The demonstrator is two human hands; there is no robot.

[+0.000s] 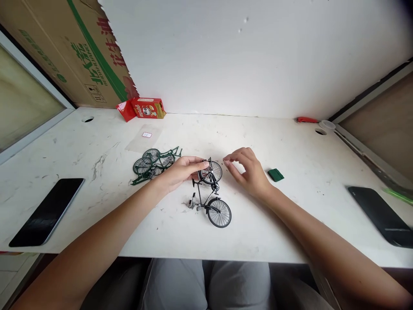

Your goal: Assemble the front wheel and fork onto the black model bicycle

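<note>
A small black model bicycle (219, 212) lies tilted over the white table, one wheel toward the table's front edge and the other farther back. My left hand (184, 171) grips it by the far wheel, thumb on top, the other fingers partly hidden beneath. Just right of that wheel is my right hand (247, 168), apart from the bicycle. Its thumb and index finger are pinched close together; whether something tiny sits between them cannot be made out. Green model bicycle parts (151, 165), frames and wheels, lie in a heap left of my left hand.
A small green piece (275, 174) lies right of my right hand. Phones lie at the left (48, 211) and right (380, 215). Farther back are a clear bag (145, 137), a red box (150, 107), a red cutter (307, 119) and a round clear lid (327, 125).
</note>
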